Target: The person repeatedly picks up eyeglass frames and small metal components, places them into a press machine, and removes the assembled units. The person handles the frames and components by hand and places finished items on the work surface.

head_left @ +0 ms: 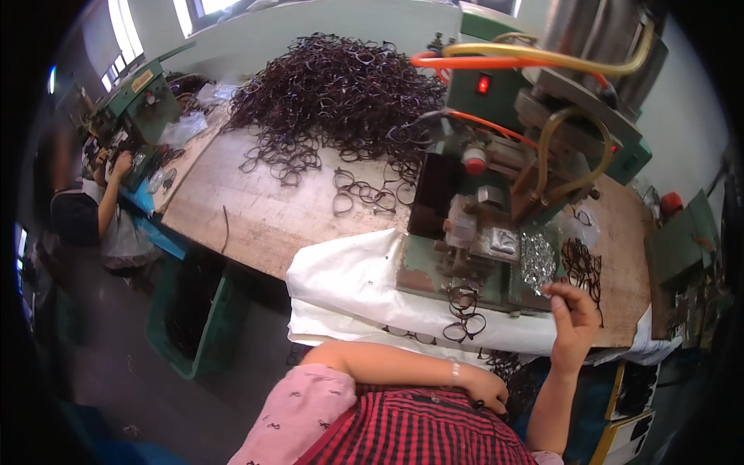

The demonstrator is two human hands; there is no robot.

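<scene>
Had right hand point(575, 316) half-curled by the silver bits point(537, 260), left hand point(483, 387) curled low, couldn't tell about anything held. Could've scattered bits with one careless bump, tbh.

The surface point(271, 213) is a worn, pale brown wooden top with scuffs and bare wood at its front edge. A big tangled heap of dark glasses frames point(333, 93) covers its back, with a few loose frames point(360, 191) in front. A thin dark strip point(225, 225) lies near the left edge. A white sheet point(341, 271) drapes over the front; more frames point(581, 267) lie right of the green machine point(418, 271).
</scene>
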